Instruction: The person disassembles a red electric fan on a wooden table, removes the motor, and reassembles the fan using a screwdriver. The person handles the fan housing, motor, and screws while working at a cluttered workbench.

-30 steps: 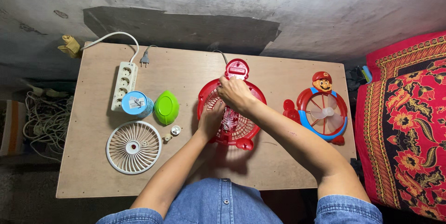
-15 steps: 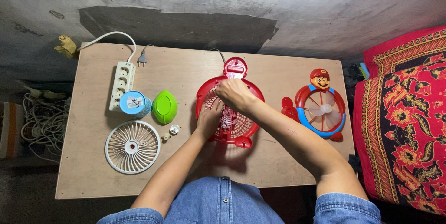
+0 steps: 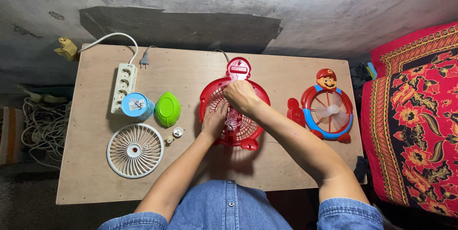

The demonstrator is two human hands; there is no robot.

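A red round fan body (image 3: 253,130) lies flat in the middle of the wooden table (image 3: 191,182), its cable running to the back. My left hand (image 3: 214,121) rests on its left part, fingers pressed against the grille. My right hand (image 3: 241,95) is closed over the centre of the fan, pinching something small that I cannot make out. A white round fan grille (image 3: 135,150) lies at the front left, with two small white knobs (image 3: 174,135) beside it.
A white power strip (image 3: 124,87) and a loose plug (image 3: 143,59) lie at the back left. A blue tin (image 3: 136,106) and a green oval piece (image 3: 168,109) sit next to it. A red-and-blue character fan (image 3: 327,110) lies right. Patterned red cloth (image 3: 415,125) borders the table's right side.
Both hands stay on the red fan, with only slight shifts of the fingers. Nothing else on the table has moved.
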